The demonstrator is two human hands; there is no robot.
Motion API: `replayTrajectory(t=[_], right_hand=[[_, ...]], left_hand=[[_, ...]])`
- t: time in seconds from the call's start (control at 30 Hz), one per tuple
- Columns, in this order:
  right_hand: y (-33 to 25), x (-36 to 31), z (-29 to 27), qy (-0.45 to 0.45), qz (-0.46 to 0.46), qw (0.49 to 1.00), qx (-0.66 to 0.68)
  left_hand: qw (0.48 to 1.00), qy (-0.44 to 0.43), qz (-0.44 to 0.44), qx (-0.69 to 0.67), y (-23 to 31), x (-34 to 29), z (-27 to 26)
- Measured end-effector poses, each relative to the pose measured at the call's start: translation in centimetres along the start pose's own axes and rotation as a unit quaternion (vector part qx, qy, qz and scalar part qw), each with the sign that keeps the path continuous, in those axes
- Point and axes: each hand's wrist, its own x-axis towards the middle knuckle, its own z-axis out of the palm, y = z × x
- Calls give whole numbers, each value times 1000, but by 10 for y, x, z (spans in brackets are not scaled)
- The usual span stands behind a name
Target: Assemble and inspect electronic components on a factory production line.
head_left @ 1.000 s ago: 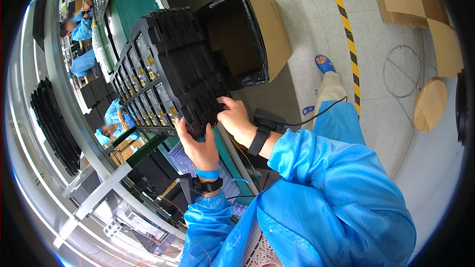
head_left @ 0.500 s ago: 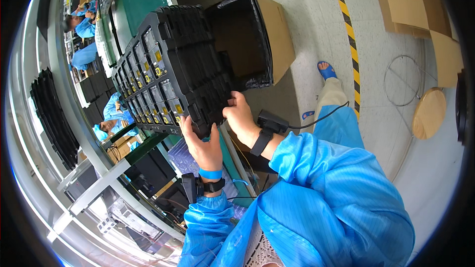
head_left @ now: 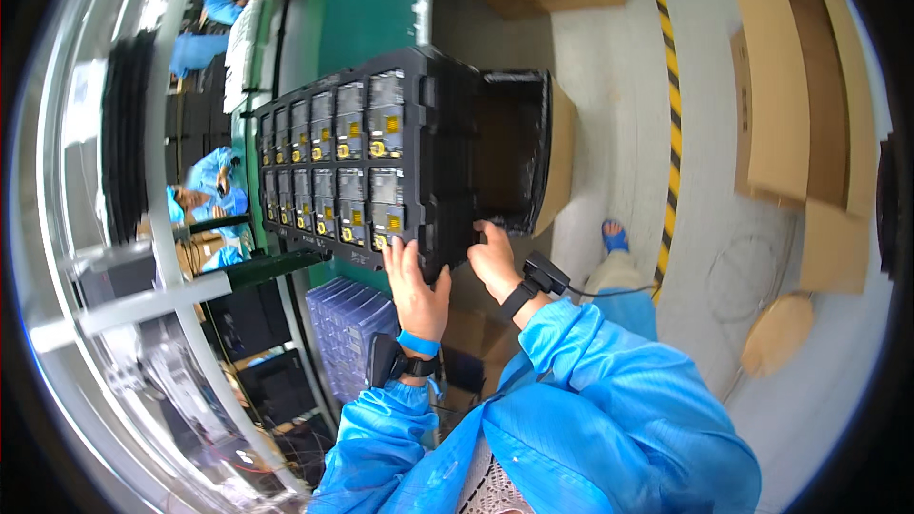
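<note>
A stack of black plastic trays (head_left: 446,167) is in front of me. The top one has two rows of compartments, each holding a small clear and dark part with yellow marks (head_left: 387,201). My left hand (head_left: 417,293) is at the stack's near right corner, fingertips over the top tray's rim and thumb against its side. My right hand (head_left: 495,265) holds the stack's right side lower down, its fingertips partly hidden by the trays. Both wrists carry black strapped devices.
Right of the stack is an open cardboard box (head_left: 562,157) with a black-lined rim. The green bench (head_left: 367,9) extends beyond. Clear plastic trays (head_left: 347,333) are piled nearer me on the left. Co-workers in blue work beyond the metal frame (head_left: 214,347). A wooden stool (head_left: 776,333) stands right.
My view has swung, so the tray stack and box appear lower and further right, with the top tray seen more squarely. Both hands stay at the stack's near right corner.
</note>
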Motion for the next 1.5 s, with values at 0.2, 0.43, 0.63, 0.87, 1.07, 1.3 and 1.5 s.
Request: replayTrajectory(t=[0.2,0.43,0.63,0.87,1.07,1.3,1.5], right_hand=[[23,7,-16,-83,63,987,124],[40,-24,-71,-363,243,892,-115],[6,-92,-15,-509,254,764,-303],[-36,-167,79,-583,203,739,-270],[-50,-236,159,-550,169,780,-245],[-37,-299,207,-460,147,839,-251],[-32,-314,225,-401,107,877,-242]], left_hand=[[988,-72,-126,43,2,-14,-17],[962,63,-264,-11,-38,-86,-57],[843,235,-482,45,-108,-225,-91],[642,415,-642,61,-229,-416,-135],[610,340,-714,-37,-370,-500,-115],[575,216,-786,-77,-510,-503,-24],[493,55,-867,-40,-556,-458,-37]])
